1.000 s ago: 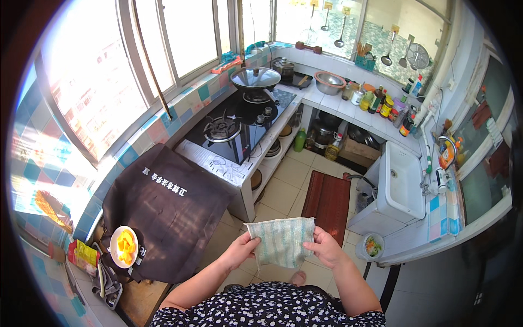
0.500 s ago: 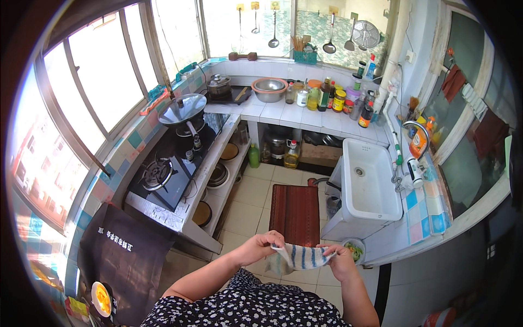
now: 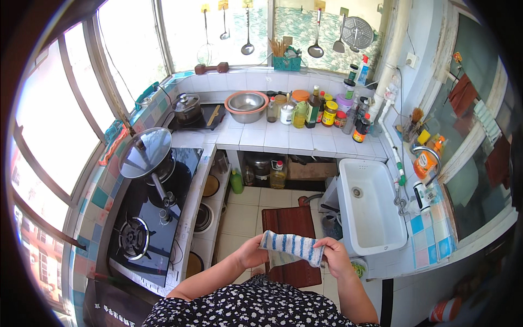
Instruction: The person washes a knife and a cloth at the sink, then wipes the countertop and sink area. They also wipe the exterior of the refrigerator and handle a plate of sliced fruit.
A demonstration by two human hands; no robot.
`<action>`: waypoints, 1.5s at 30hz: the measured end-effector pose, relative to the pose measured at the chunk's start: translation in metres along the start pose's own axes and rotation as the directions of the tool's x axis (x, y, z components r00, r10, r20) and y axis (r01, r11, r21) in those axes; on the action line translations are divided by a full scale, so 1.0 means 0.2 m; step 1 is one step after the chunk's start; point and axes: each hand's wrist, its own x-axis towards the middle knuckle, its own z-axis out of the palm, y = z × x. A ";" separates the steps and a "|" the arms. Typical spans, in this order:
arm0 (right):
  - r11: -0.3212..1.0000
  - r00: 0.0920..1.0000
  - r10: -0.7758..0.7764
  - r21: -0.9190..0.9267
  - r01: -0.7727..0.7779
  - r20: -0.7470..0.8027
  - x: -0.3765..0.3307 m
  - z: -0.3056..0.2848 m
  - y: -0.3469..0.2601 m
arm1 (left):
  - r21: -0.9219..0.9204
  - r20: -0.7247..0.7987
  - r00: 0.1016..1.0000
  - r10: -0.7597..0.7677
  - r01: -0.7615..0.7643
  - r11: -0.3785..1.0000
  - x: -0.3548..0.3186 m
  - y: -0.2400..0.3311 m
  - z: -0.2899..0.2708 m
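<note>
Head view shows a small cloth [image 3: 291, 246] with blue and white stripes, held up in front of the person's body, above the tiled floor [image 3: 242, 215]. Both hands grip it. The left hand [image 3: 254, 252] pinches the left end, and the right hand [image 3: 333, 257] holds the right end with the fingers curled around it. The cloth looks folded or bunched into a short strip between them. Just below it on the floor lies a dark red mat [image 3: 289, 229]. To the right of the hands is a white sink [image 3: 370, 210] set in the tiled bench [image 3: 283, 139]. Further back on the bench stand a metal bowl [image 3: 246, 104] and a row of bottles and jars [image 3: 318, 111]. To the left is a black gas stove [image 3: 144, 229] with a pan covered by a glass lid [image 3: 144, 152]. A small pot [image 3: 187, 106] sits in the far left corner. Ladles and spoons [image 3: 318, 32] hang by the window at the back.
</note>
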 end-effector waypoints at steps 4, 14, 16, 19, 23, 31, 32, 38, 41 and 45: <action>0.998 1.000 0.001 0.057 0.001 -0.018 0.34 0.07 -0.05 | 0.032 0.008 1.000 -0.005 0.005 0.999 0.12 0.28 0.01; 0.955 0.976 0.210 0.226 -0.191 -0.061 0.97 -0.32 -0.07 | 0.464 0.000 0.996 -0.093 0.082 0.882 0.74 0.77 -0.05; 0.954 0.983 0.178 0.251 -0.164 -0.034 1.15 -0.43 -0.15 | 0.439 -0.003 0.997 -0.074 0.068 0.896 0.95 0.85 -0.01; 0.941 0.994 0.098 0.331 -0.075 -0.052 1.45 -0.52 -0.30 | 0.348 -0.083 0.991 0.102 -0.067 0.935 1.21 1.06 0.14; 0.973 0.979 -0.059 0.207 0.099 -0.194 1.78 -0.69 -0.57 | 0.480 -0.099 0.940 0.325 -0.241 0.843 1.64 1.35 0.40; 0.980 0.942 -0.014 -0.193 -0.055 -0.335 1.94 -1.12 -0.58 | 0.946 0.245 0.901 0.356 -0.142 -0.291 2.71 1.46 0.16; 0.974 0.935 0.009 -0.208 -0.088 -0.353 1.94 -1.17 -0.55 | 0.863 0.358 0.864 0.353 -0.163 -0.478 2.82 1.43 0.05; 0.962 0.783 0.177 -0.064 -0.266 -0.596 1.93 -1.28 -0.37 | 0.769 -0.012 0.943 0.333 0.221 -0.599 3.39 1.40 -0.14; 0.963 0.711 0.206 0.010 -0.269 -0.672 1.95 -1.25 -0.34 | 0.671 -0.018 0.934 0.358 0.277 -0.687 3.57 1.35 -0.10; 0.955 0.600 0.273 0.136 -0.265 -0.752 2.02 -1.23 -0.27 | 0.633 0.117 0.977 0.180 0.066 -0.771 3.86 1.37 0.03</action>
